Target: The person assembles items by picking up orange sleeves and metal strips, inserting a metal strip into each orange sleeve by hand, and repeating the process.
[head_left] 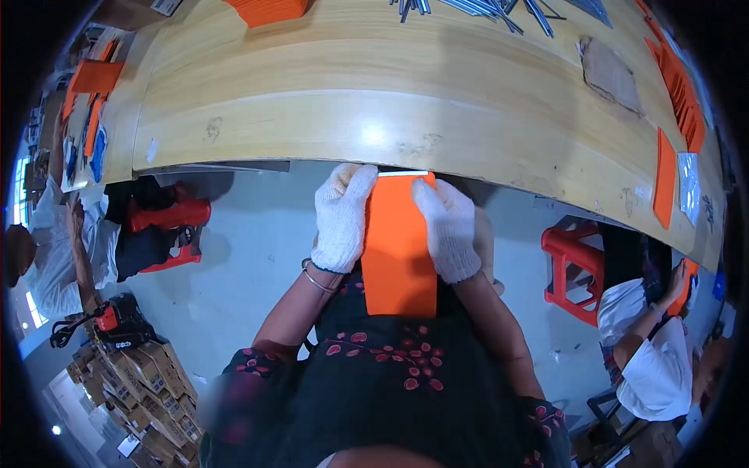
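Observation:
An orange rectangular panel [399, 249] stands lengthwise in front of my body, just off the near edge of the table. A thin white strip [402, 173] shows along its far end. My left hand [343, 218], in a white knitted glove, grips the panel's left side near the far end, fingers curled. On the opposite side my right hand [449, 226], gloved the same way, holds the panel with the thumb over its top face. The panel's underside and the fingers beneath it are hidden.
The wooden table [312, 117] curves ahead. On it are an orange stack [269, 11], metal rods [488, 9], a brown cloth-like piece [608, 74] and orange pieces [677, 93]. People sit left [70, 242] and right [651, 351], near red stools [573, 269]. Cardboard boxes [144, 390] are lower left.

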